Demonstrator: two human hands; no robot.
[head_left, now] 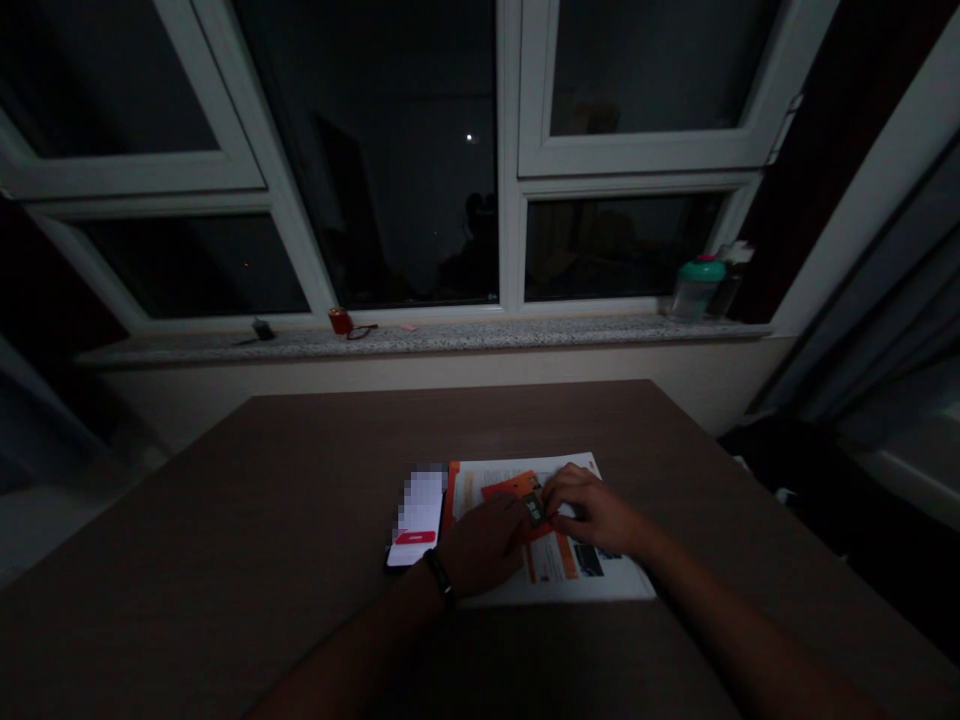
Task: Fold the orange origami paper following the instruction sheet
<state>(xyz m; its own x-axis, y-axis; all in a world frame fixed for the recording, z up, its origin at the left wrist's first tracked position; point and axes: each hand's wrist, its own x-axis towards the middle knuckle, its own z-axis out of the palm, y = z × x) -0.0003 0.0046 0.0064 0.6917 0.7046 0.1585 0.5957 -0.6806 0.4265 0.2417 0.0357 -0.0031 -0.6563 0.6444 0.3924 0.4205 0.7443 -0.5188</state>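
Note:
A white printed sheet or booklet with orange parts lies on the brown table. On it is an orange-red card or packet, with a small dark item on top. My left hand, with a dark band at the wrist, rests over the card's left part, its fingertips by the dark item; its grip is unclear in the dim light. At the dark item's right side, my right hand has its fingers bent and pressed together, and what they hold is too small to make out.
A lit phone lies just left of the paper. The brown table reaches toward the wall. On the stone windowsill stand a red jar, a small dark object and a teal-lidded bottle.

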